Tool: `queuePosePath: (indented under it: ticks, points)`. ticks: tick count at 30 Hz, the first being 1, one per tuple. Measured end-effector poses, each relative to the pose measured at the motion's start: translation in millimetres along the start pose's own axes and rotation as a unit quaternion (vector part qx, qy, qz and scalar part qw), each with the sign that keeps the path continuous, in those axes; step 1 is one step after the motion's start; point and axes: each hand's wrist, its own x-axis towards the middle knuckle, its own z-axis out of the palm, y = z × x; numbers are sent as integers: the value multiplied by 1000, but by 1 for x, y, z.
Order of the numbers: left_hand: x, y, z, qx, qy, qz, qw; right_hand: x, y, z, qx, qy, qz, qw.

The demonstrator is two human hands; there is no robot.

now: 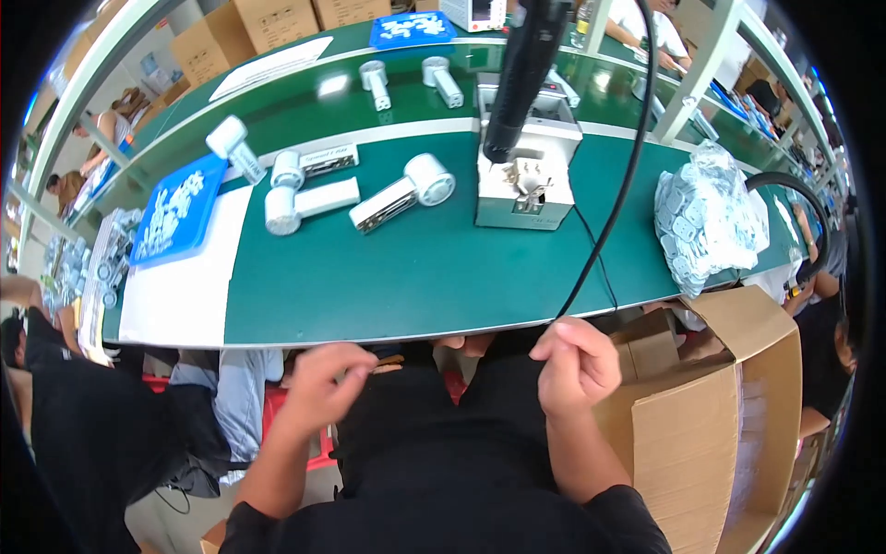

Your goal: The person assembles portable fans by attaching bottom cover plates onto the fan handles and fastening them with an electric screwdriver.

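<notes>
The left hand (pixel 328 380) looks half-curled, empty; the right hand (pixel 580 367) is bunched, I can't tell around anything or nothing. A black tool (pixel 524 78) partly blocks the machine (pixel 519 210).

Before me, left of the boxy off-white machine (pixel 498 201), lie pale hammer-shaped units. The nearest unit (pixel 431 179) turns its round head toward it, its handle dark-streaked. Further out, a dark-streaked unit (pixel 289 170) and a plain-handled unit (pixel 283 211) lie close together, handles toward the machine. The farthest unit (pixel 227 138) lies slanted, head away.
</notes>
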Motion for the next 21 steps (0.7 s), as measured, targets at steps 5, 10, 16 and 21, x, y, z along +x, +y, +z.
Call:
queuePosePath:
  ticks: [5, 10, 16, 21]
  points:
    - [165, -14, -27, -45, 136, 22, 989, 74, 4, -38, 30, 187, -57, 980]
    - [362, -119, -37, 248, 179, 6, 952, 232, -4, -100, 26, 365, -116, 923]
    - [476, -268, -60, 354, 159, -182, 903, 286, 12, -251, -467, -49, 262, 843]
    - [501, -308, -30, 229, 184, -126, 948, 233, 44, -301, -582, -205, 274, 738]
